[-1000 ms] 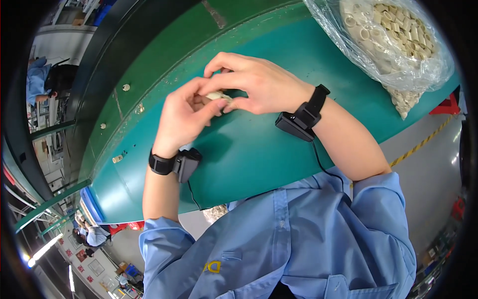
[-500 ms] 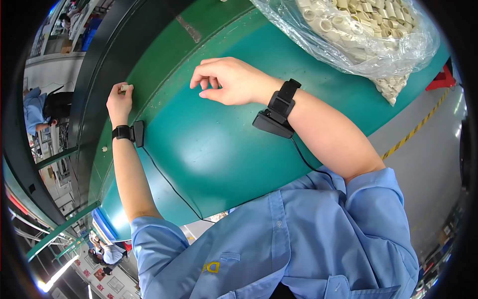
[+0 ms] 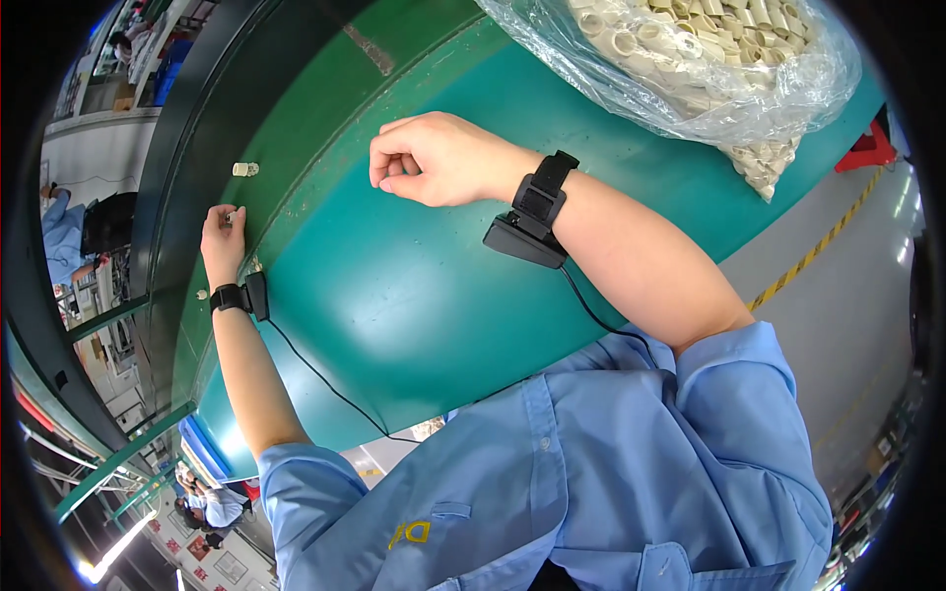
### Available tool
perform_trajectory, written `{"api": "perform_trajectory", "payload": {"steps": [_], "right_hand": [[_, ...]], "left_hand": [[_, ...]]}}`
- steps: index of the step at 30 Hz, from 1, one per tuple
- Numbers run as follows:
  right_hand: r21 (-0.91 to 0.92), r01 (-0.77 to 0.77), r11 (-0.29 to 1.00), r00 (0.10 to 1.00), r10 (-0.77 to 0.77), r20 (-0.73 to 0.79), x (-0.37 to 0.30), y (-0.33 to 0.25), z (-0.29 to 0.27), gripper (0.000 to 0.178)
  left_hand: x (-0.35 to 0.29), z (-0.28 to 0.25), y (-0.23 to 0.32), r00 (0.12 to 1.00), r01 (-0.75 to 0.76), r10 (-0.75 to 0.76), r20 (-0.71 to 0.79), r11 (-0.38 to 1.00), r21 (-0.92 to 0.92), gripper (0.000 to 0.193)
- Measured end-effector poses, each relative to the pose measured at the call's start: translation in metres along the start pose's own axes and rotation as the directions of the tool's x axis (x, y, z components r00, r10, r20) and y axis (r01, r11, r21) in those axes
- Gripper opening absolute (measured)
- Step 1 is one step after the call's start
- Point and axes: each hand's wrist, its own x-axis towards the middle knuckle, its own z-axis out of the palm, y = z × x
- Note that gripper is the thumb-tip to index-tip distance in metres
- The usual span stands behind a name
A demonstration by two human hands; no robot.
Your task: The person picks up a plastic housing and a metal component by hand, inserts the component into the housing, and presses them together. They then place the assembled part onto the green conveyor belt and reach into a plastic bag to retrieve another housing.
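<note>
My left hand point(image 3: 224, 241) is over the darker green strip point(image 3: 305, 133) at the far left, thumb and fingers pinched together. A pale spot shows at its fingertips, too small to name. Just beyond it lies a short cream plastic pipe fitting point(image 3: 245, 169), apart from the fingers. My right hand point(image 3: 424, 160) hovers above the teal table point(image 3: 394, 286) near its border with the strip. Its fingers are curled in toward the thumb, and the palm is hidden. Each wrist wears a black strapped device point(image 3: 532, 217) with a cable.
A clear plastic bag point(image 3: 680, 108) full of cream fittings point(image 3: 709, 34) sits at the far right of the table. A small cream piece point(image 3: 202, 294) lies beside my left wrist. A dark rail point(image 3: 182, 148) borders the strip. Other people point(image 3: 64, 231) are beyond it.
My left hand has let go of the cream fitting, which now lies on the strip, and has drawn back toward me. The fingers of my right hand have curled in more.
</note>
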Motion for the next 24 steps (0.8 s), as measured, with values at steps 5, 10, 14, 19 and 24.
{"api": "perform_trajectory", "payload": {"steps": [5, 10, 14, 19, 24], "right_hand": [[0.027, 0.106, 0.994, 0.993, -0.105, -0.046, -0.005, -0.003, 0.001, 0.005], [-0.011, 0.083, 0.996, 0.994, -0.083, -0.070, -0.026, 0.009, -0.026, 0.007], [0.069, 0.032, 0.997, 0.998, -0.028, -0.064, -0.027, -0.019, -0.032, 0.007], [0.292, 0.226, 0.929, 0.966, -0.174, -0.193, -0.013, -0.072, -0.020, 0.008], [0.278, 0.519, 0.808, 0.848, -0.448, -0.282, -0.022, -0.198, -0.035, 0.018]], "left_hand": [[-0.015, -0.022, 0.015, 0.999, -0.046, 0.044, -0.019, 0.987, -0.152, 0.022], [-0.084, -0.019, 0.157, 0.982, -0.105, 0.164, 0.098, 0.892, -0.439, 0.008], [-0.137, -0.027, 0.229, 0.955, -0.031, 0.194, 0.224, 0.818, -0.574, 0.005], [-0.182, -0.048, 0.229, 0.973, -0.061, 0.181, 0.142, 0.797, -0.601, 0.009], [-0.226, -0.111, 0.163, 0.971, -0.017, 0.161, 0.176, 0.781, -0.624, 0.019]]}}
